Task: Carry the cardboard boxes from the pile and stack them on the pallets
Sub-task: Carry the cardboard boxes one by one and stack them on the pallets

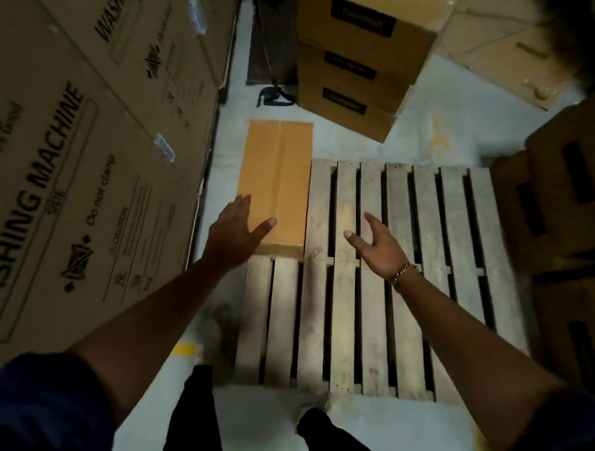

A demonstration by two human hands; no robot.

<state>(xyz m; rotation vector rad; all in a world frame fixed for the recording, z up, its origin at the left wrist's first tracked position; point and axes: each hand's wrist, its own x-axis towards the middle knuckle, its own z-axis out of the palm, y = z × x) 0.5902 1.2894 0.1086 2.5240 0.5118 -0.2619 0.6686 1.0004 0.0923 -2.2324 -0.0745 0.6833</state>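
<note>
A long orange-brown cardboard box [277,176] lies flat on the far left part of the wooden pallet [382,280], taped along its top. My left hand [236,238] is over the box's near left corner, fingers spread, thumb on the top face, holding nothing. My right hand [378,246] hovers palm-up over the pallet slats to the right of the box, fingers apart and empty, a chain bracelet on its wrist. The rest of the pallet slats are bare.
Tall washing machine cartons [88,148] wall the left side. A stack of three labelled boxes [354,64] stands behind the pallet, more dark boxes [562,209] on the right. A black strap [274,96] lies on the concrete floor. My feet are at the pallet's near edge.
</note>
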